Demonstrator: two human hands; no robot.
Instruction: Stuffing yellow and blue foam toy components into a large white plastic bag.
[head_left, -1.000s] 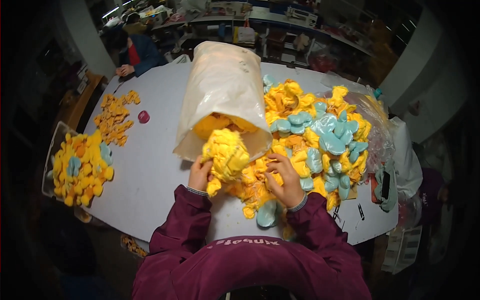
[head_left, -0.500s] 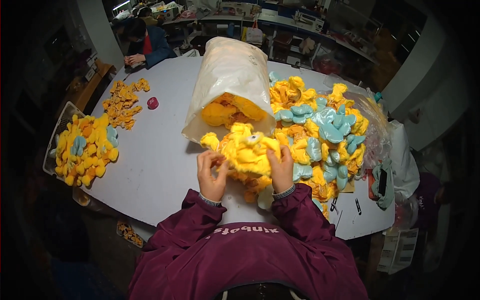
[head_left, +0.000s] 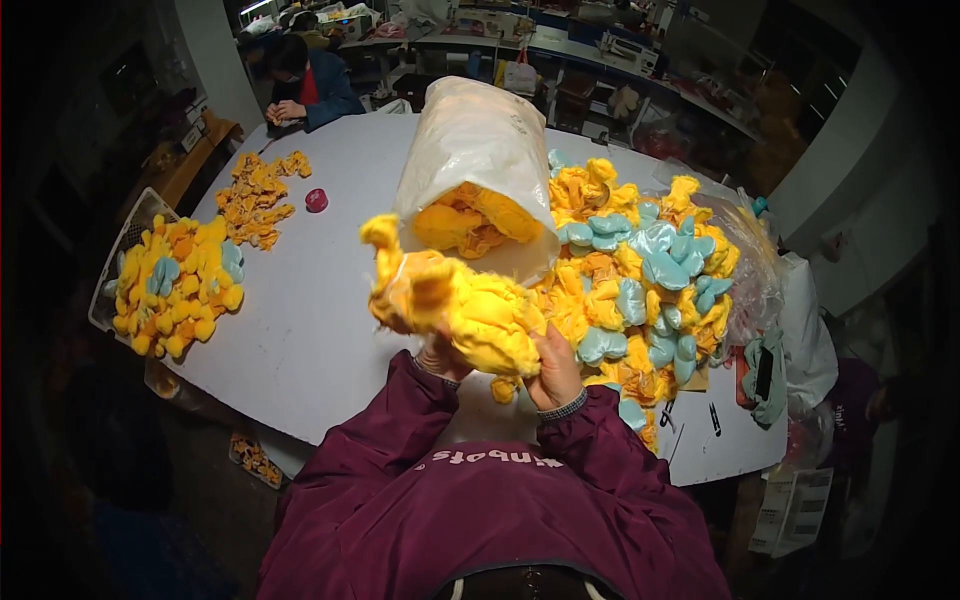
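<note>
Head view: a yellow plush piece [head_left: 490, 318] is held above the table [head_left: 335, 300], in front of the open mouth of a white sack [head_left: 475, 140]. The right hand [head_left: 557, 372] is clamped on the piece's right end; the left hand [head_left: 442, 360] is mostly hidden beneath it, so I cannot tell its grip. A yellow and blue pile [head_left: 662, 270] lies right of the sack, and a filled basket [head_left: 101, 302] sits at the table's left edge

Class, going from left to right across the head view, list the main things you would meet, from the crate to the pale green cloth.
Crate of yellow pieces → small orange-yellow pile → red round object → held yellow plush piece → mixed yellow and blue pile → pale green cloth
</note>
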